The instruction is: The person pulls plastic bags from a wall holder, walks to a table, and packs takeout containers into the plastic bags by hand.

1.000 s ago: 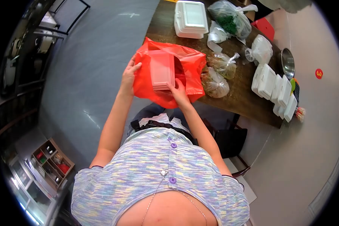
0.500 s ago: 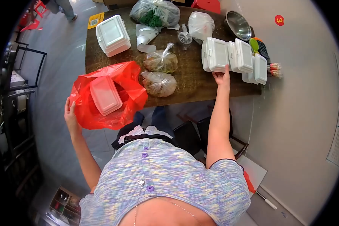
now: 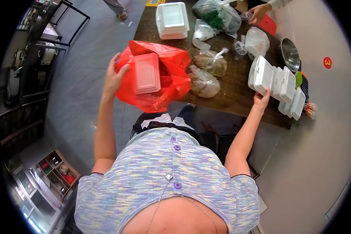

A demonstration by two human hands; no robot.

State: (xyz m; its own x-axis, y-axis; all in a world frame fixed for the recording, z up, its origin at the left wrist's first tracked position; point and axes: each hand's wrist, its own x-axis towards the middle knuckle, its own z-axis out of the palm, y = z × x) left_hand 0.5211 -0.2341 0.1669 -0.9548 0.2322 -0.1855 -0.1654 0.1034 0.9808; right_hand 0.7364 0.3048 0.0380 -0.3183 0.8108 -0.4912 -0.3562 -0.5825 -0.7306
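My left hand (image 3: 114,78) is closed on the left rim of a red plastic bag (image 3: 171,84), holding it at the table's near edge. Inside the gaping bag lies a white lidded takeout box (image 3: 147,73), tinted pink by the film. On the right, my right hand (image 3: 262,99) grips the near end of another white takeout box (image 3: 264,74), thumb at its edge and the other fingers partly hidden beneath. Right beside that one stand more white takeout boxes (image 3: 288,85), close together. Whether the gripped box is off the table I cannot tell.
Two tied clear bags of food (image 3: 205,84) sit mid-table (image 3: 234,99). Farther back are a stacked white box (image 3: 172,21), a bag with greens (image 3: 218,17), a white bag (image 3: 258,42) and a metal bowl (image 3: 290,54). Another person's hand (image 3: 259,12) reaches in at the far side.
The whole view has turned, shifting the table rightward. My right hand now has a fuller grip on the box, which looks more tilted. Another person's hand has appeared at the far side.
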